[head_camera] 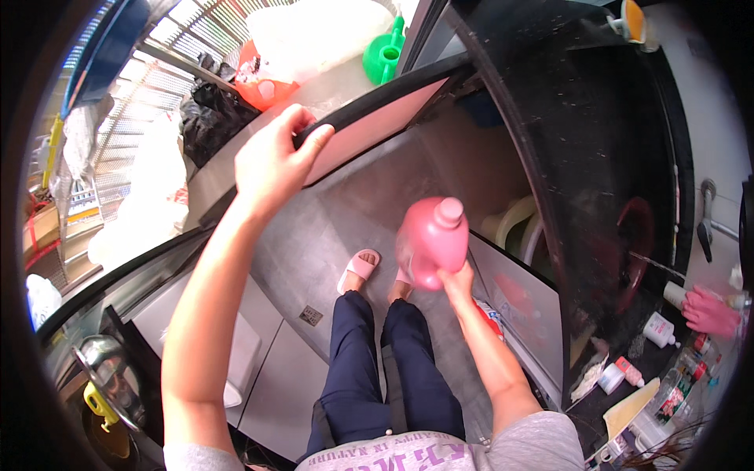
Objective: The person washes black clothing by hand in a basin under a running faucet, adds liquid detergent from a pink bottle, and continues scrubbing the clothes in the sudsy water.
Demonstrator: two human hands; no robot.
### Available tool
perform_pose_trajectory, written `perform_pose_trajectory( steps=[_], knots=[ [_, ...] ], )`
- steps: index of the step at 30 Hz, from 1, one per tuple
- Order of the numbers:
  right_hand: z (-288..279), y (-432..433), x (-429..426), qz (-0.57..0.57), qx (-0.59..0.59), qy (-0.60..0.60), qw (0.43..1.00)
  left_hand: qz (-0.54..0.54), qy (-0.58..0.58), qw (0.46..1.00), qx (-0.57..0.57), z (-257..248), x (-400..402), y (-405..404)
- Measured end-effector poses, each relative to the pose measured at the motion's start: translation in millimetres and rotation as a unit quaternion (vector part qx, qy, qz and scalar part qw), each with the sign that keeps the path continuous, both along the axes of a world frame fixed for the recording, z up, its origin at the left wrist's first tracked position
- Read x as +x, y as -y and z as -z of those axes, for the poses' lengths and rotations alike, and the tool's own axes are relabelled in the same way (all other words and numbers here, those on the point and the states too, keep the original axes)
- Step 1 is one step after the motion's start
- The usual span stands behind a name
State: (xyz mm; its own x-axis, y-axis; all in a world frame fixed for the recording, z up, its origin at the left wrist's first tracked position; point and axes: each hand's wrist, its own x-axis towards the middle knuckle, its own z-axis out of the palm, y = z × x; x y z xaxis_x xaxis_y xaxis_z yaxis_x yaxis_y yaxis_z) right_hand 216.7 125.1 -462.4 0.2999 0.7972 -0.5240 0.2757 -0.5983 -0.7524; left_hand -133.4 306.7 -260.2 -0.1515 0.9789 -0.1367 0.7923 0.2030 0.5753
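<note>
My left hand (277, 156) is wrapped over a black edge (383, 97) above a pale panel, thumb on the near side. I cannot tell whether this is a door's rim or a ledge. In my right hand (456, 279) is a large pink plastic jug (427, 241), gripped at its handle. The jug's cap faces up towards me and away from my body. It hangs over the grey floor (330, 224), beside my feet in pink slippers (359, 268). The jug hides much of one slipper.
On the right, a black counter (589, 176) holds a faucet (705, 221), pink rubber gloves (710, 312) and several bottles. An open cabinet (518, 288) below contains basins. At upper left are a green watering can (384, 56), a red bag (265, 88) and a black bag (209, 120).
</note>
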Motion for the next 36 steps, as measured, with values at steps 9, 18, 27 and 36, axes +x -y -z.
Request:
perform_pose_trajectory(
  steps=[9,18,27,36],
  knots=[
    [-324,71,0,-0.178,0.064,-0.071,0.979,0.041,-0.055,0.985,0.161,0,4,29],
    [-508,111,52,-0.095,0.254,0.105,0.957,0.719,0.003,0.525,0.455,-354,202,52],
    [-534,133,119,0.092,0.260,0.033,0.961,0.686,-0.115,0.686,0.212,-379,389,78],
    [-538,147,178,0.177,0.209,0.057,0.960,0.527,0.059,0.787,-0.315,-397,477,-14]
  ],
)
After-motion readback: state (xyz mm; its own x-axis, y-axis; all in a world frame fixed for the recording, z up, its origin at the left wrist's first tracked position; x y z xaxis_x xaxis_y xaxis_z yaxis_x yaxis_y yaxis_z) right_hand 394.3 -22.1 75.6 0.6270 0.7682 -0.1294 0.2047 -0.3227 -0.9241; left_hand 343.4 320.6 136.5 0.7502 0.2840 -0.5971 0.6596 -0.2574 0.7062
